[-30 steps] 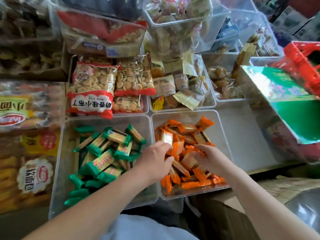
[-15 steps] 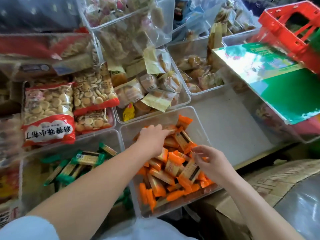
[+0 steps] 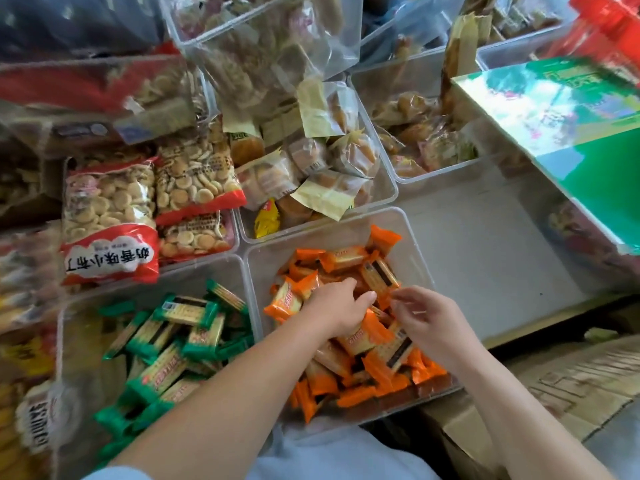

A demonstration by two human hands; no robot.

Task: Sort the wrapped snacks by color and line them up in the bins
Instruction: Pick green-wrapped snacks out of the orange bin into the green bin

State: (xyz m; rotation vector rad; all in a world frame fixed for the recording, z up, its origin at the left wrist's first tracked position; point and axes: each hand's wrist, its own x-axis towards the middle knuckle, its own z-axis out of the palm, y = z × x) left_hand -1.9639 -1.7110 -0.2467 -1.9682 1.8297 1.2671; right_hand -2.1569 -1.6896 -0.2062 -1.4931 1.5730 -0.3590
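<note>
Orange-wrapped snacks [image 3: 349, 362] lie piled in a clear bin [image 3: 263, 261] at the centre. Green-wrapped snacks [image 3: 187, 327] fill the clear bin [image 3: 83, 344] to its left. My left hand [image 3: 337, 306] reaches into the orange pile with its fingers curled down. An orange packet [image 3: 287, 301] stands tilted at those fingers, apparently gripped. My right hand [image 3: 427, 318] hovers over the same bin's right side, just right of the left thumb. Its fingers are loosely curled and hold nothing.
A clear bin [image 3: 485, 258] with nothing in it sits right of the orange one. Behind are bins of wrapped cakes [image 3: 311, 181] and red bags of small biscuits [image 3: 110, 216]. A green box [image 3: 571, 133] leans at the right. Cardboard [image 3: 571, 386] lies at the near right.
My left hand has drawn back from the far end of the orange bin to its middle. The right hand stays at the bin's right side. The view has shifted left again.
</note>
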